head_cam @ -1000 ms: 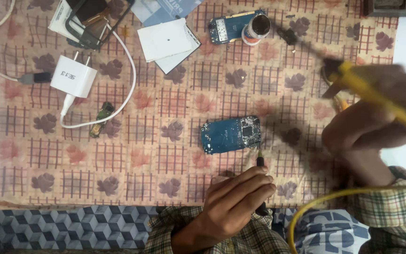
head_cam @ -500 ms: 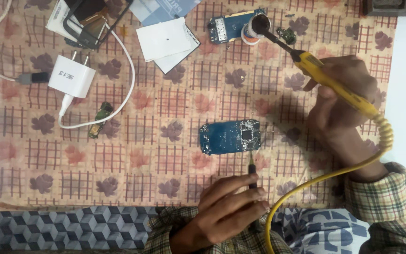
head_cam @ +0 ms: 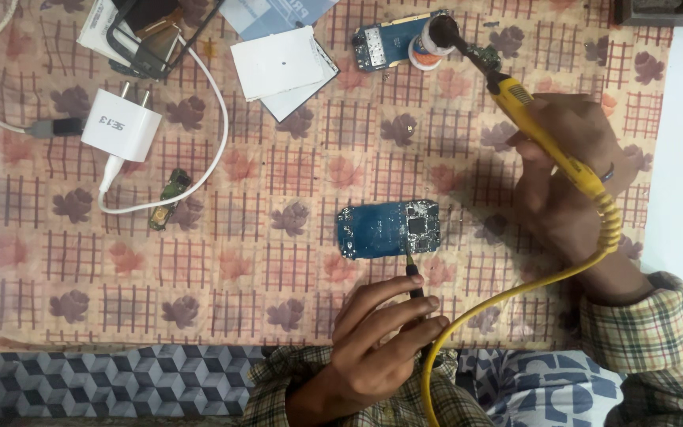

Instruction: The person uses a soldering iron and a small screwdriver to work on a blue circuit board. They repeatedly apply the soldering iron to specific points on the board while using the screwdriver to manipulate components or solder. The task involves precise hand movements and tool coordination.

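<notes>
While the blue circuit board (head_cam: 389, 228) lies flat near the middle of the patterned cloth (head_cam: 278, 261), I can see my left hand (head_cam: 381, 340) pinching a thin dark probe (head_cam: 413, 278) between fingertips, its tip touching the board's lower edge, as if to pin it in place. My right hand (head_cam: 571, 178) is wrapped shut around the yellow soldering iron (head_cam: 543, 134), which slants up and away so its tip sits in a small round tin (head_cam: 428, 43) at the cloth's top edge. Just beside that tin lies a second blue board (head_cam: 381, 45). The iron's coiled yellow cord (head_cam: 507, 296) loops down toward my checked sleeves. Well apart on the other side rest a white charger plug (head_cam: 120, 126) with its white cable (head_cam: 215, 150), white cards (head_cam: 278, 63) and a small green part (head_cam: 166, 198).
</notes>
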